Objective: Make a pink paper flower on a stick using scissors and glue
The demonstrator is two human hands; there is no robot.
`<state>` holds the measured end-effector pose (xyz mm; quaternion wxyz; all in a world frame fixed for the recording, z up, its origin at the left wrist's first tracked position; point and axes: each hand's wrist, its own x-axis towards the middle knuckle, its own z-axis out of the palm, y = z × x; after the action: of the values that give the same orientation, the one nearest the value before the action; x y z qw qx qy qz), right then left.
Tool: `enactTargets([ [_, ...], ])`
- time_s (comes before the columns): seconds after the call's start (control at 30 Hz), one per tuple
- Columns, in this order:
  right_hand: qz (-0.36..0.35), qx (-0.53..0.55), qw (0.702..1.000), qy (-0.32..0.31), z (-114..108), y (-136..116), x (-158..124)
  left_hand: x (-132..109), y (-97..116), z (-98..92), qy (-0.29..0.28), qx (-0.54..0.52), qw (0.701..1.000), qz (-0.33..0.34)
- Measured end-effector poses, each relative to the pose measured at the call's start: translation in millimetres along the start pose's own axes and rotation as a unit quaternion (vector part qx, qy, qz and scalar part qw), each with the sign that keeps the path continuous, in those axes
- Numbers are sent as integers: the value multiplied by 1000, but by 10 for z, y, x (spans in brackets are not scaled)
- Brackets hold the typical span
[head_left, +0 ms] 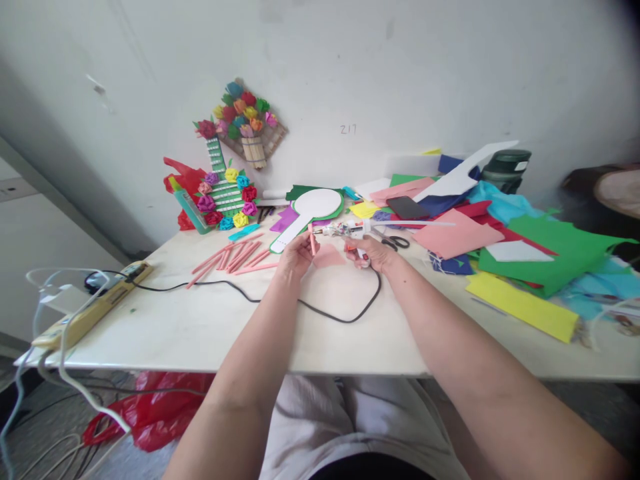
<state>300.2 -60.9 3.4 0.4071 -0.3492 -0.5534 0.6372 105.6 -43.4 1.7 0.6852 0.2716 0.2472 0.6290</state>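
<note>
1. Pink tube [313, 240]: held upright over the table, ahead of the person, pinched in the fingers of the left hand [299, 253].
2. Glue gun [357, 230]: gripped by the right hand [373, 255], nozzle pointing left at the tube's upper part. Hands apart, facing each other. Whether the nozzle touches the tube, cannot tell.
3. Risk, burn: left fingers sit near the nozzle; a slip or a heavy squeeze could put hot glue on skin.
4. Risk, crushing: the tube looks like thin rolled paper; too tight a pinch could flatten it.
5. Risk, drips: a pink paper piece [330, 256] lies below, between the hands; stray glue could fall and stick it to the table.
6. Risk, snag: the black cord [345, 321] loops in front and passes by the left forearm; an arm catching it could tug the gun askew.
7. Count, near: 1 tube in hand, 1 gun, 1 pink piece, 1 cord.
8. Count, left: at least 7 loose pink rolls [240, 257], overlapping, so exact tally uncertain; 1 power strip [90, 310]; 1 glue bottle [190, 207].
9. Count, beyond: 1 white paddle-shaped cut-out [320, 202]; 1 pair of scissors [399, 243] just beside the right hand; 1 dark phone-like slab [407, 207] among coloured sheets, too jumbled to number.
</note>
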Motion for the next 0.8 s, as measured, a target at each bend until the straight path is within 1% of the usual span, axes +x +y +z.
enactTargets([
  [0.3,-6,2,1000,10,-2,0,8,-19,2,18,-9,8,1000,-12],
  [0.53,-1,-1,1000,24,-15,5,21,-13,-6,-15,-32,36,999,-21],
  [0.63,-3,-5,1000,28,-18,-1,20,-25,-4,-7,-35,51,998,-29],
  [0.8,-8,-8,999,37,-10,-16,4,-51,3,-6,-57,72,995,-45],
])
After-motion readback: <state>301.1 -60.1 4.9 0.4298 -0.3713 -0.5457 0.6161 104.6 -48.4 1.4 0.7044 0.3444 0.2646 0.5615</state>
